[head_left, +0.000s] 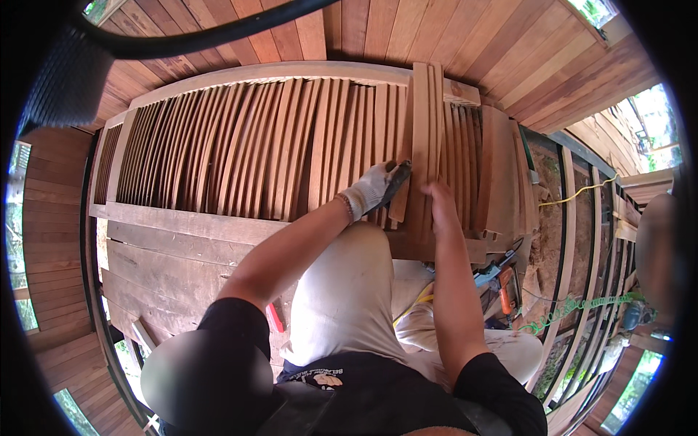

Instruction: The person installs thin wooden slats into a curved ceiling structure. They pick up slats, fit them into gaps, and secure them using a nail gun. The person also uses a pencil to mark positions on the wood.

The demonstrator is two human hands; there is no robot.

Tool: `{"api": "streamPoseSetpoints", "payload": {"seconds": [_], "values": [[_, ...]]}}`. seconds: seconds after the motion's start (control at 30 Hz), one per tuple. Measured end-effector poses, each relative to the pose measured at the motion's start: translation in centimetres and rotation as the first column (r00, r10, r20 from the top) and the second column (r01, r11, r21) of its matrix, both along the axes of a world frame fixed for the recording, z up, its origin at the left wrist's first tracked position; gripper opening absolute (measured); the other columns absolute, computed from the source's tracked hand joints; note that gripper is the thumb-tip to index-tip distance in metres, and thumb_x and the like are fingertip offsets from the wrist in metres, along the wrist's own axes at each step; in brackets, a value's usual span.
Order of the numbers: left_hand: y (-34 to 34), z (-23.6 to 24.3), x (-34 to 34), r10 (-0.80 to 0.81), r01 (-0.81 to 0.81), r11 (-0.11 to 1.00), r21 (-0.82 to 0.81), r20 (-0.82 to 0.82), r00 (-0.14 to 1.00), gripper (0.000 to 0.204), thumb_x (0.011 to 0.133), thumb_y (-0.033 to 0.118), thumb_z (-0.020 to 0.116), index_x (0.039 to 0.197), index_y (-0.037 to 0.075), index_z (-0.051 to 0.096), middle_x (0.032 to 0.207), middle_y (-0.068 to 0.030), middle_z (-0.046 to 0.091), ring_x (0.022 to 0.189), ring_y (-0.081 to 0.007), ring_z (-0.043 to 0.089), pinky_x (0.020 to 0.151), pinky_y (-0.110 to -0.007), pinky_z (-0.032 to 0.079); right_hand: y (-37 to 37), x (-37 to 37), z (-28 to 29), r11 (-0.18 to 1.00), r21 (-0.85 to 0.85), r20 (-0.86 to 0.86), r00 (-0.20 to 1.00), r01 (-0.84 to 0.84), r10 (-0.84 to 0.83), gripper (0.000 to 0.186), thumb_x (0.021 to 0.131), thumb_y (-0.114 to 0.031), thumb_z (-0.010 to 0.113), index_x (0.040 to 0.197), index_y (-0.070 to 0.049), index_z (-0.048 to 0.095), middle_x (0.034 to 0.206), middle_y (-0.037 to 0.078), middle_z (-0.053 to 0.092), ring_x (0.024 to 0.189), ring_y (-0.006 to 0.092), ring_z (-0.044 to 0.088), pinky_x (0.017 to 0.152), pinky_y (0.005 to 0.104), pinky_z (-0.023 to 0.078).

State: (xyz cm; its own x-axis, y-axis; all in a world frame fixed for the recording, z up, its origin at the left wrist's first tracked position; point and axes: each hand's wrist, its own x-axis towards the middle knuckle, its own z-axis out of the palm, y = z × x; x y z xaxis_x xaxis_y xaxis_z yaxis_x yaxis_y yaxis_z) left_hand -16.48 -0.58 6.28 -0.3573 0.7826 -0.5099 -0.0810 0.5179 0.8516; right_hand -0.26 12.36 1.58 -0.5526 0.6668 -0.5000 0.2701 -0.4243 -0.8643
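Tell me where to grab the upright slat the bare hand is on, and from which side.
Grip the upright slat by its long narrow edges near the lower end, where the right hand rests. Come from the person's side, from below: its upper part is wedged between neighbouring slats in the frame, and the gloved left hand crowds its left edge.

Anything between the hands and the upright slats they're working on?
Nothing visible. The gloved left hand already rests on the wooden slats, and the bare right hand grips their lower part. No tool or loose board lies between either hand and the slats; the other slats in the frame sit alongside.
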Motion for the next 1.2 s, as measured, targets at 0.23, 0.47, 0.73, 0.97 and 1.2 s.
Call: {"api": "streamPoseSetpoints", "payload": {"seconds": [0.23, 0.47, 0.73, 0.97, 1.2], "values": [[2.5, -4.2, -0.3, -0.524, 0.477, 0.848, -0.233, -0.231, 0.82, 0.05, 0.11, 0.043, 0.04, 0.122, 0.001, 0.064, 0.106, -0.0185, 0.074, 0.096, -0.0282, 0.073, 0.083, -0.042, 0.058, 2.3, -3.0, 1.0, 0.994, -0.099, -0.149, 0.988, -0.047, 0.032, 0.05, 0.085, -0.011, 0.068, 0.133, -0.002, 0.054, 0.109, 0.012, 0.065, 0.1, 0.0246, 0.065, 0.087, 0.0419, 0.052], [-2.5, -4.1, -2.6, 0.037, -0.015, 0.999, 0.043, -0.598, 0.801, 0.041, 0.103, 0.04, 0.054, 0.119, 0.004, 0.067, 0.109, -0.0192, 0.074, 0.104, -0.0361, 0.071, 0.09, -0.046, 0.056, 6.6, -1.9, 0.2, 0.854, 0.452, 0.274, 0.951, -0.26, 0.144, 0.06, 0.088, -0.007, 0.068, 0.143, 0.005, 0.048, 0.125, 0.02, 0.067, 0.111, 0.028, 0.067, 0.096, 0.0369, 0.052], [-13.6, -8.5, -1.1, -0.025, -0.266, 0.955, -0.132, -0.928, 0.372, 0.07, 0.089, 0.043, 0.071, 0.147, 0.01, 0.05, 0.154, -0.0158, 0.045, 0.147, -0.0368, 0.035, 0.119, -0.053, 0.031, 5.7, -1.8, -2.5, 0.307, 0.838, 0.534, 0.797, -0.452, -0.283, 0.062, 0.088, -0.024, 0.075, 0.14, 0.004, 0.054, 0.126, 0.026, 0.066, 0.113, 0.0362, 0.066, 0.101, 0.043, 0.051], [-14.1, -8.4, -0.4, -0.117, -0.244, 0.942, -0.231, -0.906, 0.406, 0.082, 0.084, 0.045, 0.075, 0.154, 0.016, 0.044, 0.16, -0.0126, 0.039, 0.151, -0.0349, 0.029, 0.124, -0.053, 0.022, -5.1, -7.9, -2.7, 0.687, 0.593, 0.534, 0.844, -0.42, 0.054, 0.067, 0.082, -0.037, 0.083, 0.125, 0.008, 0.06, 0.118, 0.03, 0.067, 0.114, 0.0419, 0.066, 0.096, 0.0472, 0.053], [-15.0, -8.7, -0.5, 0.072, -0.261, 0.964, -0.043, -0.907, 0.414, 0.067, 0.082, 0.034, 0.075, 0.143, 0.015, 0.053, 0.155, -0.0103, 0.045, 0.146, -0.0333, 0.035, 0.121, -0.055, 0.026, -5.4, -8.0, -2.0, 0.855, 0.429, 0.402, 0.909, -0.291, 0.108, 0.064, 0.079, -0.032, 0.086, 0.119, 0.01, 0.059, 0.111, 0.028, 0.07, 0.108, 0.0388, 0.07, 0.092, 0.0444, 0.054]]}}
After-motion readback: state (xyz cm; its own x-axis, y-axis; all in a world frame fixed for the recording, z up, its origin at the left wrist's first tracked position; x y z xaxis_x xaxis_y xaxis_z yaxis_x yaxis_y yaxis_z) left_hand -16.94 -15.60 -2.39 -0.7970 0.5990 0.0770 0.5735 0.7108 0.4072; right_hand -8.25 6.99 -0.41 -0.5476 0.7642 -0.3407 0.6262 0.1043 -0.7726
